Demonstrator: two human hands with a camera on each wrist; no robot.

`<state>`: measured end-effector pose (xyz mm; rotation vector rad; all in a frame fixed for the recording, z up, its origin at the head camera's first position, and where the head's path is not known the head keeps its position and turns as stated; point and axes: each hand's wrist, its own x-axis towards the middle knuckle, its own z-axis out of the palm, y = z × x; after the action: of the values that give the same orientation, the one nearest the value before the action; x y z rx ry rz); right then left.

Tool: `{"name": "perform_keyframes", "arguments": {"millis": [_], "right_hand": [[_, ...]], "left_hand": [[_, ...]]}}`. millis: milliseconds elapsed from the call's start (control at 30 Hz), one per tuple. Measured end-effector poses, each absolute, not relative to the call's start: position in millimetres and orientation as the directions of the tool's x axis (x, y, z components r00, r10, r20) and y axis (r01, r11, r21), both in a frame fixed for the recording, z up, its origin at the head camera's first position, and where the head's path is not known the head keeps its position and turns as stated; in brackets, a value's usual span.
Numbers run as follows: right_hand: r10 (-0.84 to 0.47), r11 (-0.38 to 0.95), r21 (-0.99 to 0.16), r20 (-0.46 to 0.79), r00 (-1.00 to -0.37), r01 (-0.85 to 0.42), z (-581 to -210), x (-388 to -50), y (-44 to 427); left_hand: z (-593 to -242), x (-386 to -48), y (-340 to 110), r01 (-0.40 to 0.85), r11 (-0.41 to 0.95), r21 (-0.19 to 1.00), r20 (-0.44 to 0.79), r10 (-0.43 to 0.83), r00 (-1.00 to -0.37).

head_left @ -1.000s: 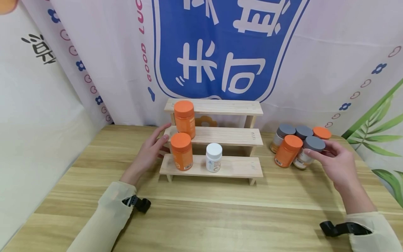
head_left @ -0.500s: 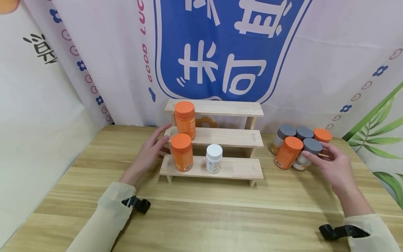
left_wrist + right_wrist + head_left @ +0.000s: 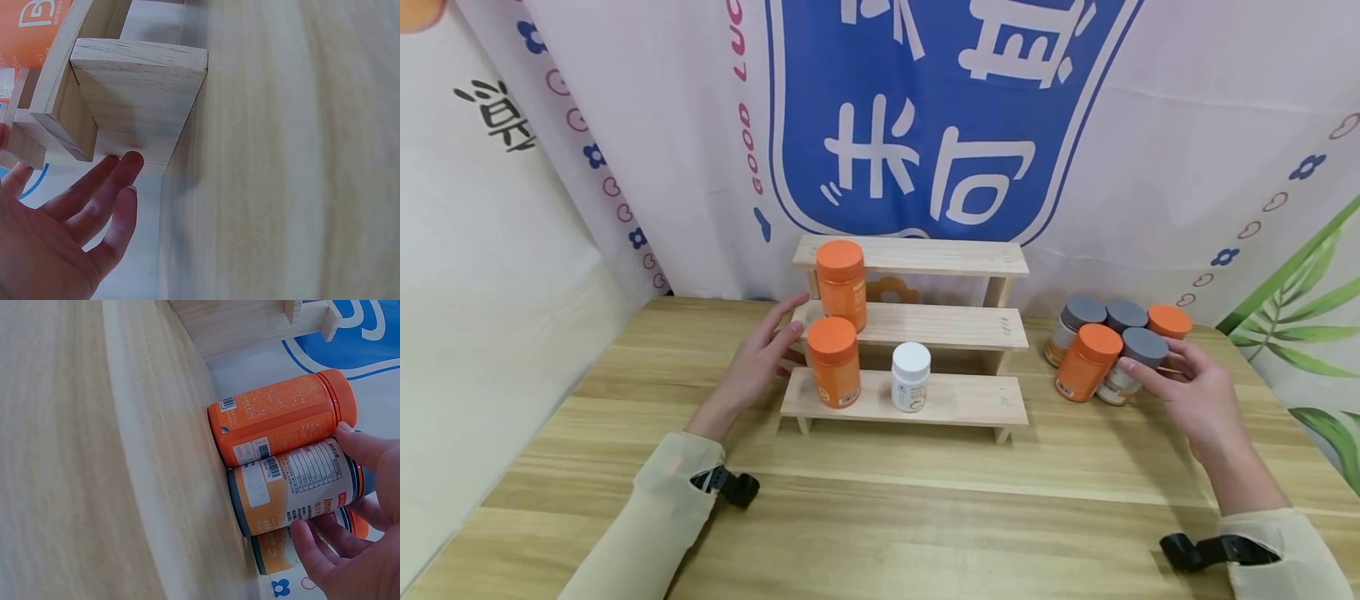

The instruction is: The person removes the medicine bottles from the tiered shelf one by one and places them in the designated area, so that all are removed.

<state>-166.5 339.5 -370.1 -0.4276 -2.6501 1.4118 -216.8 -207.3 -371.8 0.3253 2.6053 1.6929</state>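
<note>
My right hand (image 3: 1206,404) holds a white-and-orange supplement bottle (image 3: 290,487) with a grey lid (image 3: 1144,347). The thumb lies on its near left side and the fingers on its right. It stands upright against an orange bottle (image 3: 1087,363) in a cluster on the table's right. My left hand (image 3: 758,367) rests by the left end of a three-step wooden rack (image 3: 951,323), its fingers spread and loosely bent near the side board (image 3: 134,106). Whether each fingertip touches the wood I cannot tell.
Orange bottles stand on the middle step (image 3: 841,285) and bottom step (image 3: 833,363), at the left. A small white bottle (image 3: 911,379) stands on the bottom step. Behind the held bottle are grey-lidded bottles (image 3: 1082,312) and an orange lid (image 3: 1169,321). A curtain (image 3: 1150,183) hangs behind the table.
My right hand has shifted slightly left with the grey-lidded bottle, now closer against the orange one. The last half second shows almost no motion. My left hand has stayed by the rack.
</note>
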Motion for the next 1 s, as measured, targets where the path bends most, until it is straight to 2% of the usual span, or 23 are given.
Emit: {"name": "perform_keyframes", "arguments": {"millis": [133, 533, 1000], "right_hand": [[0.297, 0.527, -0.827, -0.035, -0.954, 0.194, -368, -165, 340], [0.314, 0.520, -0.848, 0.073, -0.947, 0.107, -350, -155, 344], [0.398, 0.514, -0.858, 0.238, -0.886, 0.001, -328, -151, 327]], "left_hand": [[-372, -217, -208, 0.164, 0.391, 0.906, 0.097, 0.186, -0.978], [-373, -219, -204, 0.167, 0.383, 0.909, 0.096, 0.198, -0.975], [-374, -218, -208, 0.163, 0.394, 0.904, 0.097, 0.182, -0.979]]}}
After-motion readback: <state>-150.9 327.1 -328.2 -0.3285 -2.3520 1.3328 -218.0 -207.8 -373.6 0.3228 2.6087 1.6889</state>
